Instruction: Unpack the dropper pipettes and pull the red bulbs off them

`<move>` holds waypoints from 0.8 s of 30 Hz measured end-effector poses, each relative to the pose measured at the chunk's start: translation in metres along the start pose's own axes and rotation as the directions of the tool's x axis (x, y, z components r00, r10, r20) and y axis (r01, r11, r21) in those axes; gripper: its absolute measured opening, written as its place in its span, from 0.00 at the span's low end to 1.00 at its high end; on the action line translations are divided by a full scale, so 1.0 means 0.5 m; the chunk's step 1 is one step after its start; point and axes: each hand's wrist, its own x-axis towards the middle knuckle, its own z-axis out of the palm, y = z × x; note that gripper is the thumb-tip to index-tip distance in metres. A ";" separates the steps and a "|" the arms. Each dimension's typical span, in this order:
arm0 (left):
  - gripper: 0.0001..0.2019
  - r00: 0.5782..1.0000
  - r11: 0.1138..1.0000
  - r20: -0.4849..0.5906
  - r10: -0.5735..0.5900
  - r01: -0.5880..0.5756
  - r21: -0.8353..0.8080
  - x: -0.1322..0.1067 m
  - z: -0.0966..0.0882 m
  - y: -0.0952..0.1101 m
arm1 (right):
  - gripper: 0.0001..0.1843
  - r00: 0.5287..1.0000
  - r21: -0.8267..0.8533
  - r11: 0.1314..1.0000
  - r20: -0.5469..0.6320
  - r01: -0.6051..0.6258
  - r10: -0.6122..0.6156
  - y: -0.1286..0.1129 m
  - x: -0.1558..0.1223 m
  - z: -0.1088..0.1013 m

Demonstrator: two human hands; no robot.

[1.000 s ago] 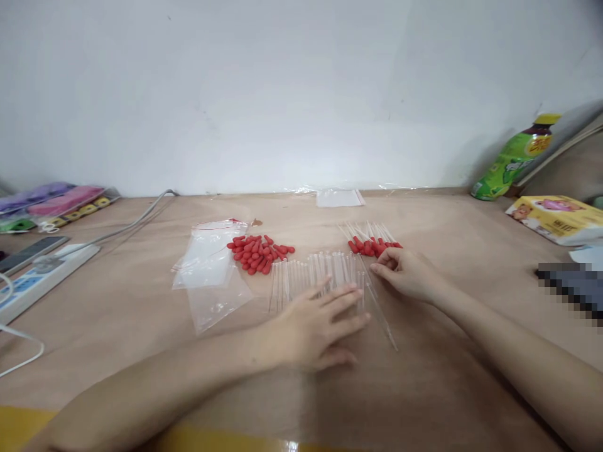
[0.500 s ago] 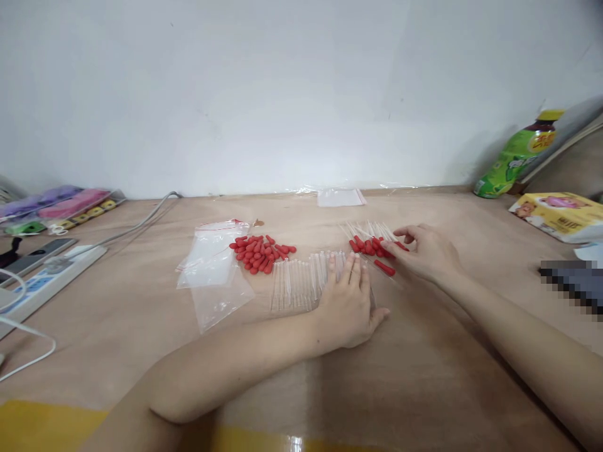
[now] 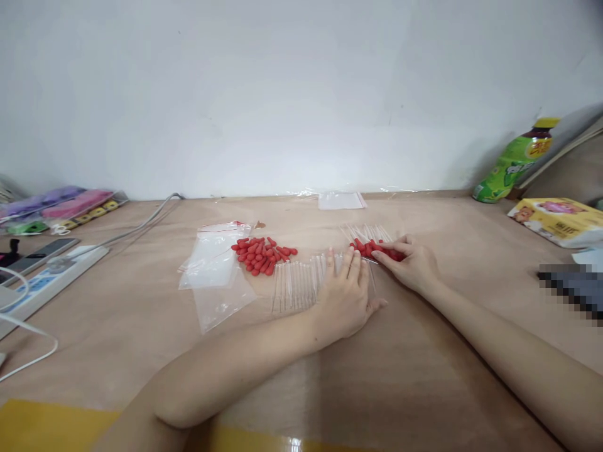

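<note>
My left hand (image 3: 345,300) lies flat with fingers spread over a row of thin clear tubes (image 3: 294,285), covering the row's right end. At the right, my right hand (image 3: 411,263) has its thumb and fingers closed at the near side of a group of droppers with red rubber bulbs (image 3: 362,247). Their pale, thin stems (image 3: 367,232) point toward the wall. A clear tube end shows by the right thumb, so a dropper seems pinched there, mostly hidden. Left of the tubes lies a pile of loose red rubber bulbs (image 3: 259,255).
Clear zip bags (image 3: 214,267) lie left of the bulb pile, and another small bag (image 3: 342,201) near the wall. A power strip (image 3: 61,276) with cables is at the left. A green bottle (image 3: 513,163), a yellow box (image 3: 556,221) and a dark pixelated object (image 3: 570,285) stand right.
My right hand has moved left and slightly nearer, over where a single red-bulbed dropper lay apart; that dropper no longer shows separately. My left hand stays on the tubes.
</note>
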 end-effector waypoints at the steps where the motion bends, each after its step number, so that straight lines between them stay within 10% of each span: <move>1: 0.32 1.000 1.000 0.006 -0.009 0.009 -0.001 -0.001 -0.002 -0.004 | 0.21 1.000 0.025 1.000 -0.004 0.003 -0.003 0.000 0.000 0.001; 12: 0.20 0.995 0.995 -0.006 -0.096 0.096 -0.001 0.054 -0.008 -0.085 | 0.16 0.997 0.254 0.967 -0.064 -0.021 0.039 -0.005 0.005 -0.007; 24: 0.11 0.952 0.976 -0.231 0.198 -0.214 -0.043 0.108 0.019 -0.144 | 0.12 0.997 0.465 0.882 -0.025 0.074 -0.071 -0.021 -0.001 -0.033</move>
